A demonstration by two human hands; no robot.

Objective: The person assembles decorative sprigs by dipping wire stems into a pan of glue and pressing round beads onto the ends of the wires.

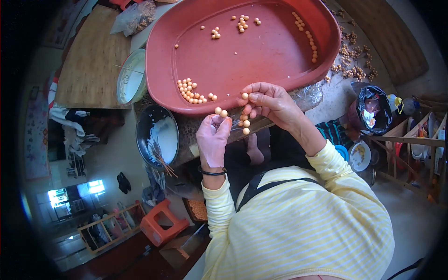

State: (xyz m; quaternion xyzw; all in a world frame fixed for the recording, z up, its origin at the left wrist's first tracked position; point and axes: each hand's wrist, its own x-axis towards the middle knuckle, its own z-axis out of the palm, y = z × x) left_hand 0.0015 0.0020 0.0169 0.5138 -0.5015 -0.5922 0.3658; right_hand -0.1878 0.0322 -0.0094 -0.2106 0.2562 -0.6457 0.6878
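Observation:
My left hand (214, 135), with a black band at the wrist, is closed just below the near rim of a big red-brown plastic tub (224, 60). Two pale orange beads (224, 113) show at its fingertips. Thin pale stems seem to run from that hand towards more beads (246, 131) hanging between the hands. Thumb and forefinger of my right hand (274, 103) pinch a single orange bead (245, 95); its other fingers curl beside the hanging beads. Loose beads (186, 88) lie in the tub, gathered at the near left, the back and the right side.
Left of the tub stand a dark bowl (140, 135) with white paste and sticks (161, 156), and a pale basin (133, 77). Bead clusters on stems (350, 58) lie to the right. A black-lined bin (374, 109), a white bucket (360, 156) and an orange stool (163, 223) stand lower.

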